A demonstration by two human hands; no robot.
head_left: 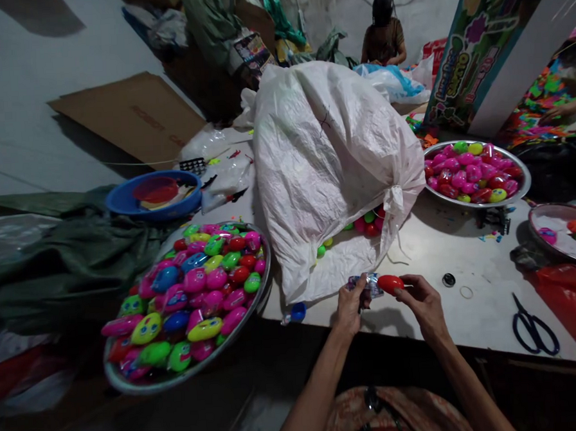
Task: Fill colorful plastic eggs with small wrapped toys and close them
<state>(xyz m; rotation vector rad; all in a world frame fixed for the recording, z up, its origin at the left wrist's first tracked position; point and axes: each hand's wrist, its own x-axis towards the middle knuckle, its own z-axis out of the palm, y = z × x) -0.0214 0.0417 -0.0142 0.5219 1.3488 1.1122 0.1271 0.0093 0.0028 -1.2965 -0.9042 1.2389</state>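
My left hand (pixel 351 305) is closed on a small clear printed wrapper (pixel 373 285) near the table's front edge. Between the fingers of my right hand (pixel 422 302) is a red plastic egg (pixel 391 283), its left end at the wrapper's mouth. I cannot tell how far the egg sits inside it. Behind both hands stands a large white woven sack (pixel 333 149), tilted, with green, pink and red eggs showing at its opening. A blue cup-like piece (pixel 298 312) lies left of my left hand.
A basin (pixel 267 268) of wrapped coloured eggs stands at left, a metal bowl (pixel 480 203) of eggs at back right. Scissors (pixel 533 331) lie right on the table (pixel 430 253), near a black ring (pixel 448 280). A blue tub (pixel 118 202) stands far left; a person (pixel 383 37) sits behind.
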